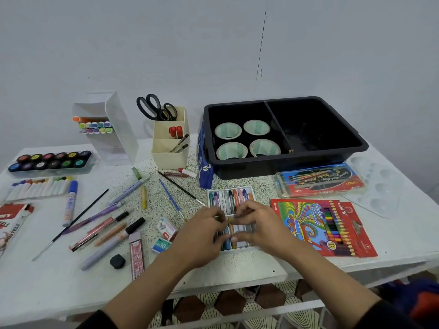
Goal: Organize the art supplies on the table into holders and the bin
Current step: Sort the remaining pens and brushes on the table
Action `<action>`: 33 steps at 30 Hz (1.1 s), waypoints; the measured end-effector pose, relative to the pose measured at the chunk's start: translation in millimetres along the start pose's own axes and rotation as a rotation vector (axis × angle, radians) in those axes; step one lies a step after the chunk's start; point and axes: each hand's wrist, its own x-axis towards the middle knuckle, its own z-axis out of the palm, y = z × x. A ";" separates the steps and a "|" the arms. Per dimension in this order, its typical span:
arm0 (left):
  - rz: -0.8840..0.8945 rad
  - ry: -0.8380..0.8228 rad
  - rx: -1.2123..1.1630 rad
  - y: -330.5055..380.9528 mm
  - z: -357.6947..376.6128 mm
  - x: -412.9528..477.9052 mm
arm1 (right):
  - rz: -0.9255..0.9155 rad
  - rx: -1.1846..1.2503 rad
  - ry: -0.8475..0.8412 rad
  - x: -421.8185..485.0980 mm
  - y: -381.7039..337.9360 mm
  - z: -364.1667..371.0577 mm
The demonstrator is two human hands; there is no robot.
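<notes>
We look down on a white tabletop (pixel 47 276). At its far right corner sits the black bin (pixel 280 166), with four tape rolls (pixel 228 130) in its left compartment. Along the far edge stand a clear holder (pixel 118 129) of markers, towards the left, and a cream holder (pixel 169 160) with scissors (pixel 152 106), near the middle. Near the middle of the front edge lies a white tray (pixel 231 188) of pastel sticks (pixel 228 200). Our left hand (pixel 204 236) and right hand (pixel 260 225) meet over the tray's near half, fingers curled and pinching the pastel sticks there.
</notes>
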 end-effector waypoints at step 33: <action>0.010 0.127 -0.182 -47.4 -28.0 -16.1 | -0.015 0.000 0.049 45.2 -43.6 0.3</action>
